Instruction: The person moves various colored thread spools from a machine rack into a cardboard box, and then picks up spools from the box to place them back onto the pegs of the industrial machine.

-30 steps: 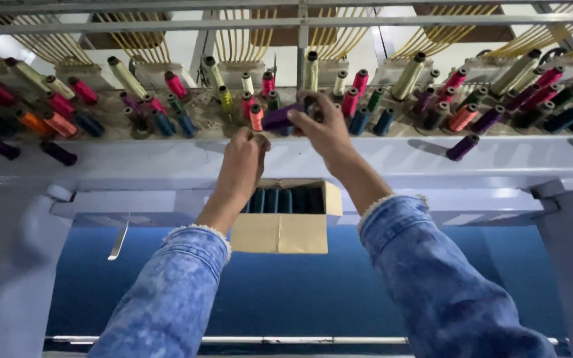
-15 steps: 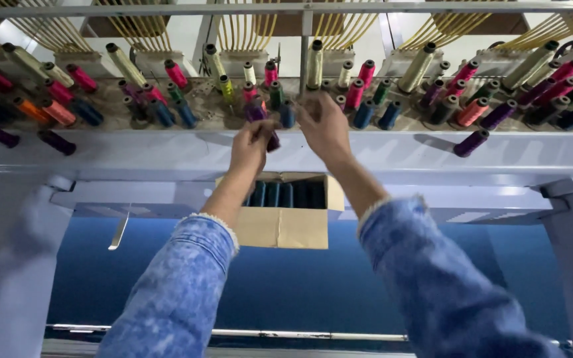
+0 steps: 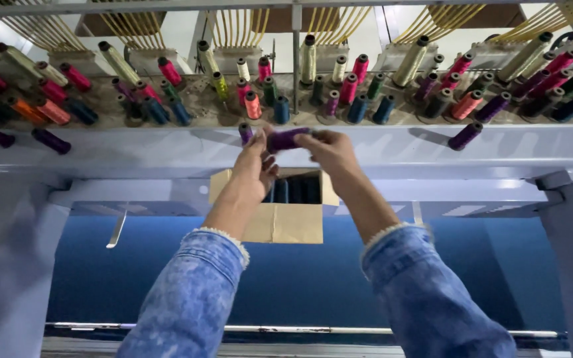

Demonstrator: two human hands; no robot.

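Overhead, both hands (image 3: 293,156) hold the purple spool (image 3: 288,139) between them.

A purple thread spool (image 3: 287,139) lies sideways, pinched at either end between the fingertips of the left hand (image 3: 254,166) and the right hand (image 3: 331,151). A second purple spool (image 3: 245,132) stands just above the left hand's fingertips, pointing toward the camera.

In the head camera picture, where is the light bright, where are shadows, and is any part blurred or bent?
Head view: bright backlight washes out the top behind the thread spool rack; spools cast soft shadows on the grey shelf; the shelf edge bows from wide-angle distortion; the left hand, right hand and purple spool look slightly soft; the cardboard box interior is dark.
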